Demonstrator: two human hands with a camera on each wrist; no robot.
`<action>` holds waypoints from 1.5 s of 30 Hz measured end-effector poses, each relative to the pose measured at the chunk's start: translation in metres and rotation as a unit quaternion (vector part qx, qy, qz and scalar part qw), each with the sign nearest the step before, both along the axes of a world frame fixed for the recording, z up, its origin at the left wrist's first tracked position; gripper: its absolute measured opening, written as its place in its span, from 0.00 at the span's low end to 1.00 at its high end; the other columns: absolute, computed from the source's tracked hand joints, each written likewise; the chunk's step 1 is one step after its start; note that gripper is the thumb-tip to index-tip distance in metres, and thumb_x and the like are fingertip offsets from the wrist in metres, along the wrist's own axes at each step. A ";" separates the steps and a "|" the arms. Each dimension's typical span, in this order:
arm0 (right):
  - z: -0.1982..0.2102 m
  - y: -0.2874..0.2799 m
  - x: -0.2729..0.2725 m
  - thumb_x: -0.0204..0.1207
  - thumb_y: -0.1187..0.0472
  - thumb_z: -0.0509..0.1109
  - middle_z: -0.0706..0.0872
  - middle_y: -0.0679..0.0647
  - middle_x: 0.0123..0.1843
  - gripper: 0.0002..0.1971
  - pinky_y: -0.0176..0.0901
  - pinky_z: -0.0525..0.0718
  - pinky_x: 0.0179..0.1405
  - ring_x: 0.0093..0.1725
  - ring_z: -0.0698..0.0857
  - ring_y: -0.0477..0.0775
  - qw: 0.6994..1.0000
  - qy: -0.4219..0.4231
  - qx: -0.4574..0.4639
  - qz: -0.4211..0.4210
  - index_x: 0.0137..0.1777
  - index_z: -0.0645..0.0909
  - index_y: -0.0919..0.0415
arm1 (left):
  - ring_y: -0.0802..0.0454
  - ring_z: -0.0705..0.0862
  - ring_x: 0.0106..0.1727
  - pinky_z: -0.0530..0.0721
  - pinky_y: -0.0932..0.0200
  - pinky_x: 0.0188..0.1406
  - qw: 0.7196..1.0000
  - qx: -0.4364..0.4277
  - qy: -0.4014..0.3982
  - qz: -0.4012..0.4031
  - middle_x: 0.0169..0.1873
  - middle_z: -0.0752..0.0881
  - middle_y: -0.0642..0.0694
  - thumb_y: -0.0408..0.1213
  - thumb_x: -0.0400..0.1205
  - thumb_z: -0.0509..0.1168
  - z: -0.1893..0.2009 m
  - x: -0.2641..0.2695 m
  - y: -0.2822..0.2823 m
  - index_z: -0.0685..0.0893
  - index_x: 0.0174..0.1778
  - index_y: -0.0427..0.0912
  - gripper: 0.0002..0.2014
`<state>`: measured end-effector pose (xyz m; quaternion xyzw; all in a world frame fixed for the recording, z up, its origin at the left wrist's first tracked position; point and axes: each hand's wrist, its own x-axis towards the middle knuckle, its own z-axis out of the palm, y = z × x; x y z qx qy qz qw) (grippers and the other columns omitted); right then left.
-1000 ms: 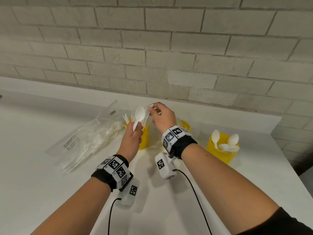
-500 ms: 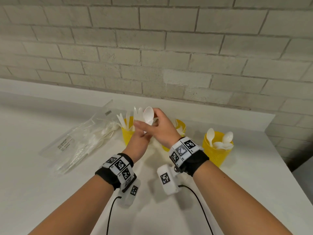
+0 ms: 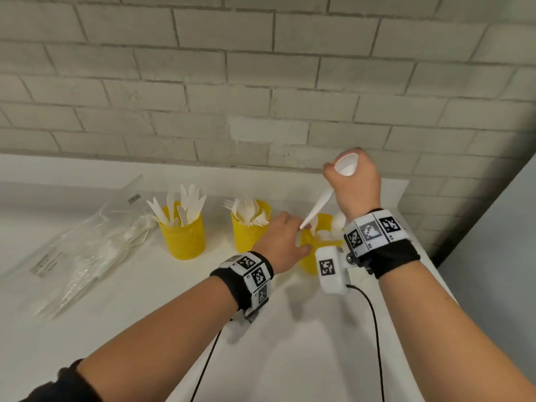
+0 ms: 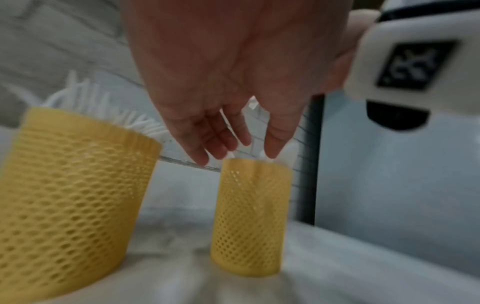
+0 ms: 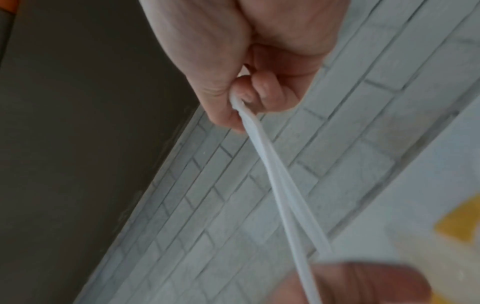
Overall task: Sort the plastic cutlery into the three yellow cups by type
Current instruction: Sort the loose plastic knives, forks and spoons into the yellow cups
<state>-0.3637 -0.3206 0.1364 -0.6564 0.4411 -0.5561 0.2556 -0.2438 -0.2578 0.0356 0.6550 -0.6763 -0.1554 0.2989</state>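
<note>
Three yellow mesh cups stand in a row on the white table. The left cup (image 3: 182,239) holds knives, the middle cup (image 3: 246,236) (image 4: 72,195) forks, and the right cup (image 3: 307,262) (image 4: 249,216) spoons. My right hand (image 3: 352,184) (image 5: 244,96) grips a white spoon (image 3: 319,203) (image 5: 275,174) by its neck above the right cup, bowl up, with the handle slanting down-left to the rim. My left hand (image 3: 303,236) (image 4: 239,152) reaches over that cup with relaxed fingers, its fingertips at the rim beside the handle's tip. It holds nothing. My arms hide most of the right cup.
A clear plastic bag (image 3: 87,242) with more white cutlery lies on the table at the left. A brick wall with a low ledge (image 3: 203,181) runs behind the cups. The table's right edge (image 3: 435,265) is close to the right cup.
The spoon passed from my left hand to my right, which carried it right, over the spoon cup. My left hand let go and followed to that cup's rim.
</note>
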 end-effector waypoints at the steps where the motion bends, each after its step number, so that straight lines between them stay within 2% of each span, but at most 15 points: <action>1: 0.001 -0.005 -0.007 0.72 0.64 0.72 0.78 0.45 0.34 0.06 0.18 0.71 0.31 0.37 0.77 0.49 1.000 0.005 -0.011 -0.020 0.44 0.77 0.62 | 0.49 0.73 0.65 0.73 0.54 0.68 0.999 -0.002 -0.037 0.007 0.59 0.73 0.45 0.46 0.77 0.69 -0.004 -0.003 -0.002 0.78 0.67 0.46 0.22; 4: -0.012 -0.013 -0.015 0.75 0.57 0.72 0.81 0.52 0.41 0.12 0.28 0.68 0.32 0.41 0.77 0.53 0.999 0.019 -0.017 -0.044 0.48 0.78 0.66 | 0.48 0.69 0.70 0.69 0.55 0.72 0.998 -0.003 -0.064 0.015 0.63 0.71 0.44 0.52 0.78 0.67 -0.010 -0.008 -0.006 0.77 0.66 0.45 0.23; 8: -0.050 -0.015 -0.011 0.81 0.50 0.63 0.81 0.57 0.44 0.17 0.36 0.65 0.38 0.47 0.81 0.59 0.995 0.073 0.065 0.002 0.51 0.76 0.66 | 0.49 0.71 0.68 0.67 0.60 0.67 0.998 -0.024 -0.047 0.024 0.62 0.73 0.45 0.52 0.79 0.66 -0.013 -0.014 -0.011 0.77 0.62 0.43 0.21; 10: -0.071 -0.015 -0.012 0.84 0.50 0.57 0.82 0.58 0.48 0.17 0.42 0.68 0.45 0.55 0.80 0.62 0.977 0.193 0.089 -0.005 0.53 0.78 0.64 | 0.49 0.73 0.66 0.67 0.62 0.67 0.998 -0.037 -0.034 0.032 0.61 0.74 0.45 0.51 0.79 0.67 -0.016 -0.016 -0.013 0.77 0.60 0.42 0.20; 12: -0.084 -0.014 -0.017 0.84 0.50 0.53 0.80 0.57 0.59 0.17 0.50 0.68 0.56 0.62 0.73 0.63 0.933 0.340 0.108 -0.045 0.57 0.81 0.57 | 0.49 0.73 0.65 0.67 0.62 0.67 0.998 -0.045 -0.030 0.041 0.61 0.75 0.45 0.51 0.78 0.68 -0.018 -0.017 -0.016 0.78 0.59 0.41 0.21; 13: -0.088 -0.013 -0.020 0.84 0.50 0.53 0.79 0.56 0.62 0.17 0.51 0.66 0.58 0.63 0.71 0.62 0.921 0.369 0.117 -0.051 0.58 0.81 0.54 | 0.49 0.74 0.65 0.67 0.62 0.67 0.998 -0.045 -0.028 0.044 0.60 0.75 0.45 0.51 0.77 0.69 -0.018 -0.017 -0.017 0.78 0.59 0.41 0.21; 18: -0.085 -0.002 -0.030 0.84 0.51 0.56 0.78 0.55 0.66 0.15 0.51 0.66 0.63 0.66 0.70 0.60 0.943 0.320 0.081 -0.046 0.63 0.80 0.50 | 0.49 0.75 0.66 0.69 0.60 0.68 0.998 -0.021 -0.029 0.047 0.63 0.76 0.45 0.50 0.78 0.68 -0.014 -0.016 -0.018 0.77 0.63 0.42 0.22; 22: -0.074 0.020 -0.021 0.80 0.57 0.63 0.80 0.53 0.61 0.11 0.49 0.66 0.62 0.63 0.71 0.59 0.962 0.263 0.015 -0.072 0.58 0.83 0.50 | 0.50 0.73 0.70 0.72 0.56 0.69 1.000 0.001 -0.022 0.016 0.68 0.75 0.47 0.48 0.80 0.65 -0.004 -0.006 0.005 0.73 0.70 0.47 0.22; 25: -0.065 0.043 -0.002 0.78 0.61 0.64 0.80 0.48 0.50 0.08 0.47 0.71 0.57 0.52 0.75 0.52 0.972 0.234 -0.012 -0.009 0.50 0.84 0.51 | 0.58 0.80 0.60 0.78 0.58 0.56 1.000 -0.014 -0.005 0.023 0.60 0.81 0.58 0.50 0.81 0.64 0.004 0.017 0.043 0.80 0.61 0.56 0.13; 28: -0.066 0.079 0.029 0.78 0.63 0.65 0.81 0.44 0.38 0.08 0.43 0.75 0.40 0.33 0.76 0.45 0.978 0.163 0.036 0.124 0.47 0.83 0.50 | 0.64 0.83 0.49 0.80 0.61 0.47 0.996 -0.033 0.018 0.082 0.49 0.85 0.62 0.50 0.80 0.63 0.010 0.056 0.089 0.83 0.50 0.59 0.06; 31: -0.085 0.115 0.067 0.78 0.61 0.65 0.82 0.47 0.35 0.08 0.46 0.79 0.36 0.32 0.79 0.52 0.960 0.159 0.105 0.205 0.45 0.83 0.47 | 0.66 0.82 0.47 0.80 0.61 0.47 0.984 -0.043 0.025 0.171 0.44 0.85 0.64 0.49 0.80 0.63 0.011 0.107 0.137 0.83 0.48 0.60 0.05; 34: -0.106 0.149 0.110 0.78 0.60 0.65 0.80 0.44 0.36 0.07 0.42 0.78 0.37 0.30 0.76 0.44 0.928 0.195 0.160 0.273 0.46 0.82 0.46 | 0.62 0.82 0.49 0.80 0.60 0.47 0.969 -0.041 0.007 0.244 0.43 0.84 0.64 0.46 0.81 0.64 0.013 0.160 0.181 0.83 0.48 0.60 0.05; 40: -0.122 0.205 0.190 0.79 0.61 0.62 0.78 0.42 0.41 0.08 0.38 0.78 0.47 0.38 0.77 0.40 0.881 0.254 0.189 0.352 0.53 0.82 0.53 | 0.45 0.73 0.63 0.69 0.48 0.61 0.899 0.005 -0.200 0.389 0.60 0.79 0.49 0.42 0.78 0.67 0.018 0.250 0.238 0.85 0.53 0.57 0.09; 43: -0.123 0.230 0.224 0.78 0.63 0.62 0.80 0.49 0.50 0.10 0.39 0.79 0.52 0.46 0.78 0.46 0.867 0.273 0.191 0.370 0.55 0.82 0.55 | 0.41 0.70 0.67 0.70 0.45 0.62 0.883 0.062 -0.191 0.424 0.66 0.74 0.45 0.42 0.78 0.66 0.016 0.275 0.256 0.84 0.55 0.54 0.10; 45: -0.124 0.246 0.244 0.78 0.63 0.63 0.79 0.52 0.56 0.11 0.39 0.79 0.55 0.49 0.77 0.47 0.864 0.278 0.190 0.373 0.57 0.81 0.56 | 0.40 0.73 0.66 0.74 0.46 0.61 0.896 0.119 -0.132 0.407 0.65 0.76 0.43 0.40 0.81 0.62 0.015 0.288 0.262 0.84 0.56 0.52 0.10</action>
